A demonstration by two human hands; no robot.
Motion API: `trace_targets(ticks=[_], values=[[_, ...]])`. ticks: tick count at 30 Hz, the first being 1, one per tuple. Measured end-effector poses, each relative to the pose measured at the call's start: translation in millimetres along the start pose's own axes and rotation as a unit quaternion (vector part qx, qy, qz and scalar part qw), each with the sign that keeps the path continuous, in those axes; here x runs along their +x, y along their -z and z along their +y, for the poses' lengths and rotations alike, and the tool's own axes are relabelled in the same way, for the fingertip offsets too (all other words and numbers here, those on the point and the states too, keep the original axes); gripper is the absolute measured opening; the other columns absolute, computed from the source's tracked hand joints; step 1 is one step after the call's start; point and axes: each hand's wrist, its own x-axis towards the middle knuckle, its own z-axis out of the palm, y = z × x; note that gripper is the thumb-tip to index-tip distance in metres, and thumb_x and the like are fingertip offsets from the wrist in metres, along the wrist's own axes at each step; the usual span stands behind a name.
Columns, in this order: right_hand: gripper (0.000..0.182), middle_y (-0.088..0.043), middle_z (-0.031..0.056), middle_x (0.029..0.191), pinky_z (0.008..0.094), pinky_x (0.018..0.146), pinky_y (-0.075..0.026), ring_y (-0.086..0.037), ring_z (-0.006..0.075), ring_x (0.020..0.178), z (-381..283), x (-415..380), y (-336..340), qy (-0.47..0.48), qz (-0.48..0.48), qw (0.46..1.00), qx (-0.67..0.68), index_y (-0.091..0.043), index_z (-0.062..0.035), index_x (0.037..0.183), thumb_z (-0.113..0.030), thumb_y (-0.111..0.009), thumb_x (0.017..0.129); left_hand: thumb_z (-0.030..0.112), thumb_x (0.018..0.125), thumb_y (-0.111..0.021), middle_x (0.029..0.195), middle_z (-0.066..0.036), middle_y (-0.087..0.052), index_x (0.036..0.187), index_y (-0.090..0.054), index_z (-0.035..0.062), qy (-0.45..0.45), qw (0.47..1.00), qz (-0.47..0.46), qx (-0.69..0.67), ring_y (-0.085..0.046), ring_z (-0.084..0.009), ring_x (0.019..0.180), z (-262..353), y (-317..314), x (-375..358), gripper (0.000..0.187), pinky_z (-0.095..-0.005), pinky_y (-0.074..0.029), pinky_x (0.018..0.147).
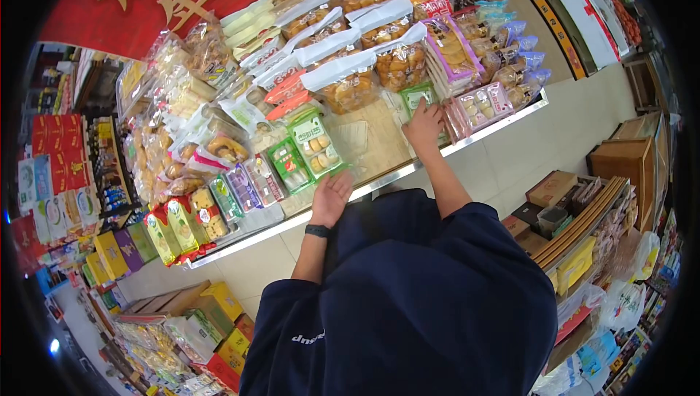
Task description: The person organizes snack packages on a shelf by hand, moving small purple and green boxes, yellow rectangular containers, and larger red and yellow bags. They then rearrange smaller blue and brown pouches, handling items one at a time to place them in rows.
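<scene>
Green bun pack (pixel 317 141), green-trimmed pack (pixel 418 95); handling stage.
Left hand (pixel 332 195): fingers together, at bun pack's edge; right hand (pixel 425 127): fingers apart over green-trimmed pack.

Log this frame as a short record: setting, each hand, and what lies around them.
setting: shop, display table of packaged baked goods
left hand: open, at the near end of a large green pack; dark wristband
right hand: fingers over another green pack; grip unclear
between hands: bare tabletop
right of right hand: pink pack, purple-topped bags
beyond hands: white-topped bags
far left: red sign, gold characters
</scene>
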Motion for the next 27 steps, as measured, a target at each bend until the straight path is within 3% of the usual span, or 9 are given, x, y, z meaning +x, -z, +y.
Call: trace_targets(ticks=[5,10,13,14,17,20,23,26,27], values=[[0.094,-0.040,0.0249,0.134,0.0610,0.097,-0.041,-0.041,0.0459,0.124,6.2,10.0,-15.3,0.006,-0.014,1.000,-0.011,-0.036,-0.0086,0.147,-0.029,-0.083,0.067,0.036,0.105,-0.047,0.147,-0.014,-0.052,0.144,-0.042,-0.0002,0.048,0.998,-0.025,0.044,-0.056,-0.0265,0.127,-9.1,-14.0,3.3,0.053,-0.0367,-0.046,0.105],[0.093,-0.038,0.0246,0.138,0.0603,0.097,-0.042,-0.042,0.0455,0.125,-7.6,-10.4,-6.3,-0.001,0.013,0.996,-0.083,-0.038,-0.0181,0.147,-0.031,-0.083,0.067,0.038,0.106,-0.046,0.148,-0.015,-0.051,0.145,-0.041,0.0002,0.020,0.999,-0.020,0.044,-0.056,-0.0256,0.127,-5.9,-21.9,-0.3,0.055,-0.0355,-0.046,0.104],[0.095,-0.034,0.0260,0.144,0.0615,0.097,-0.042,-0.040,0.0476,0.130,-9.1,-3.8,-0.1,-0.024,-0.038,0.998,-0.034,-0.036,-0.0201,0.148,-0.034,-0.084,0.067,0.038,0.106,-0.046,0.148,-0.015,-0.050,0.146,-0.040,-0.0005,0.012,0.999,-0.016,0.028,-0.055,-0.0251,0.128,-5.2,-19.1,-0.9,0.056,-0.0354,-0.046,0.105],[0.097,-0.038,0.0284,0.143,0.0587,0.099,-0.043,-0.042,0.0488,0.130,-10.1,-0.5,4.4,-0.048,-0.109,0.993,-0.002,-0.033,-0.0154,0.148,-0.035,-0.083,0.068,0.039,0.106,-0.046,0.148,-0.016,-0.050,0.146,-0.039,-0.0008,0.011,1.000,-0.016,0.021,-0.055,-0.0249,0.128,-5.1,-17.4,-0.9,0.057,-0.0354,-0.046,0.105],[0.096,-0.046,0.0299,0.135,0.0532,0.099,-0.045,-0.048,0.0480,0.124,-18.8,-6.5,12.7,-0.050,-0.155,0.985,0.061,-0.034,-0.0065,0.146,-0.036,-0.082,0.068,0.040,0.106,-0.046,0.148,-0.016,-0.050,0.146,-0.038,-0.0026,0.004,1.000,-0.017,0.021,-0.055,-0.0256,0.128,-3.4,-14.6,-0.6,0.059,-0.0354,-0.046,0.105],[0.097,-0.051,0.0291,0.126,0.0502,0.098,-0.047,-0.055,0.0451,0.116,-34.4,-24.1,-0.3,0.062,-0.094,0.978,0.175,-0.038,-0.0004,0.142,-0.038,-0.083,0.065,0.040,0.105,-0.048,0.150,-0.020,-0.046,0.148,-0.035,-0.0041,-0.007,1.000,-0.014,0.017,-0.051,-0.0292,0.132,-3.5,-10.6,-2.5,0.063,-0.0381,-0.043,0.109],[0.095,-0.050,0.0286,0.124,0.0484,0.098,-0.047,-0.054,0.0435,0.117,-93.6,-54.1,37.4,0.155,-0.101,0.963,0.197,-0.038,0.0027,0.141,-0.037,-0.082,0.066,0.040,0.105,-0.047,0.146,-0.019,-0.050,0.146,-0.038,-0.0037,-0.007,1.000,0.004,0.012,-0.052,-0.0287,0.131,-4.2,-16.3,-6.0,0.060,-0.0377,-0.042,0.109],[0.094,-0.047,0.0256,0.127,0.0486,0.099,-0.046,-0.049,0.0449,0.119,-152.2,-74.5,69.5,0.189,-0.152,0.944,0.224,-0.037,-0.0010,0.142,-0.035,-0.080,0.067,0.040,0.106,-0.045,0.142,-0.015,-0.055,0.145,-0.040,-0.0034,0.000,0.997,0.075,0.021,-0.058,-0.0253,0.123,-8.3,-18.8,-5.4,0.058,-0.0356,-0.045,0.105],[0.093,-0.046,0.0254,0.127,0.0489,0.099,-0.046,-0.049,0.0448,0.119,-168.7,-78.0,73.8,0.199,-0.159,0.943,0.216,-0.037,-0.0014,0.142,-0.034,-0.081,0.067,0.040,0.106,-0.044,0.140,-0.014,-0.057,0.144,-0.041,-0.0025,-0.003,0.998,0.054,0.023,-0.059,-0.0244,0.122,-10.3,-16.6,-5.3,0.057,-0.0351,-0.046,0.104]])
